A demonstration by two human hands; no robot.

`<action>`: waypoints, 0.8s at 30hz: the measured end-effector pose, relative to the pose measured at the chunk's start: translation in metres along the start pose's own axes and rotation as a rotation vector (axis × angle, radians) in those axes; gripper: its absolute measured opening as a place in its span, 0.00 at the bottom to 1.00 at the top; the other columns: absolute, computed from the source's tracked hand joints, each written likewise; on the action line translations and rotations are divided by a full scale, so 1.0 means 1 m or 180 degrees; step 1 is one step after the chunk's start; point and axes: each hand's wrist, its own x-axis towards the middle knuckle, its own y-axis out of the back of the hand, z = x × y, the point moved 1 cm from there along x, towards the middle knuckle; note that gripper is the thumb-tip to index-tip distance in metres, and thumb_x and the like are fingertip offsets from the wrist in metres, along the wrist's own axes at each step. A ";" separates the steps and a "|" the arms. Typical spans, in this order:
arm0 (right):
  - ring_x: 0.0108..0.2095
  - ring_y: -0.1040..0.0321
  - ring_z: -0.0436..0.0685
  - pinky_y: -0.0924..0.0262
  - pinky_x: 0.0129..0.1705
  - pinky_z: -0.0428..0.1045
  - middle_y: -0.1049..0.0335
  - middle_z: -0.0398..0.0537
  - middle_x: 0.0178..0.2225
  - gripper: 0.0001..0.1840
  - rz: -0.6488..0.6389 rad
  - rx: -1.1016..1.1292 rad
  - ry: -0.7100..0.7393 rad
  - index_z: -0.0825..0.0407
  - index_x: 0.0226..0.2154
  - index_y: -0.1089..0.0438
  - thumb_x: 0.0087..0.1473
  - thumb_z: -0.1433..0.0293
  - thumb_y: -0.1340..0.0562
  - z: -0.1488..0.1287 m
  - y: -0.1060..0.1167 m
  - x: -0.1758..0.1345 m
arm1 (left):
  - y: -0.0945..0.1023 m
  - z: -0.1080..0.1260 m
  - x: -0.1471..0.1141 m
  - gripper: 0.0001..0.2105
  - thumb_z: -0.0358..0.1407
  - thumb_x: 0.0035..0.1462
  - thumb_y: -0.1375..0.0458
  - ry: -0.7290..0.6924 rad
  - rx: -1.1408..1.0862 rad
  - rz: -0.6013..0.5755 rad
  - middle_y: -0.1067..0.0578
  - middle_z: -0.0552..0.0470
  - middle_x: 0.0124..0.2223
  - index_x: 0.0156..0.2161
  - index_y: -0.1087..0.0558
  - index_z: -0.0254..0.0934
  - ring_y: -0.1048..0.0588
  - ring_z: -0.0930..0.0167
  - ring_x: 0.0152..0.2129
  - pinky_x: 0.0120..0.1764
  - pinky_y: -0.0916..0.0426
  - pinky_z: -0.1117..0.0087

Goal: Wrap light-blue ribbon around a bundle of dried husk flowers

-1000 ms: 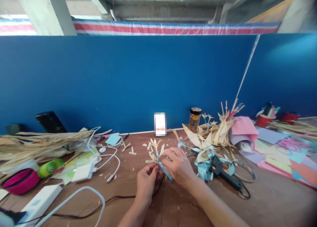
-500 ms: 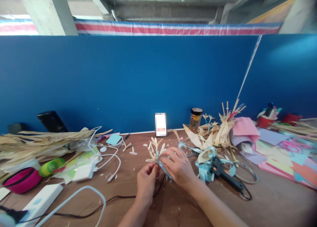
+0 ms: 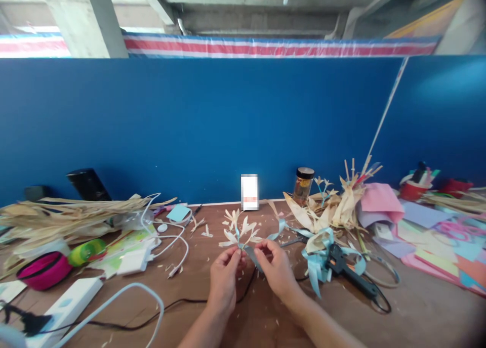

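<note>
Between my hands stands a spray of pale corn-husk flowers (image 3: 248,230) with pointed petals. My left hand (image 3: 225,274) pinches its stem just below the petals. A light-blue ribbon (image 3: 252,256) runs from the stem to my right hand (image 3: 276,267), whose thumb and fingers are closed on it. The stem's lower part is hidden by my left fingers. Right of my hands lie a black glue gun (image 3: 351,272) and a tangle of light-blue ribbon (image 3: 317,257).
Dried husks (image 3: 76,214) and a white power strip (image 3: 72,307) lie at the left. A lidded jar (image 3: 304,185) stands before the blue partition (image 3: 243,120). Coloured paper (image 3: 429,242) spreads at the right. A black cord (image 3: 182,301) crosses the table.
My right hand has drawn back from the flowers and now pinches the ribbon beside the stem. The petals have turned and spread into clearer view. The camera view has shifted slightly left.
</note>
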 end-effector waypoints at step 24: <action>0.30 0.33 0.55 0.39 0.33 0.48 0.29 0.46 0.27 0.10 -0.0202 0.1129 -0.0734 0.55 0.28 0.32 0.46 0.64 0.40 0.011 -0.011 -0.001 | -0.004 -0.009 -0.002 0.12 0.36 0.37 0.35 0.0108 -0.0048 -0.0372 0.25 0.51 0.24 0.30 0.26 0.32 0.28 0.75 0.21 0.28 0.34 0.76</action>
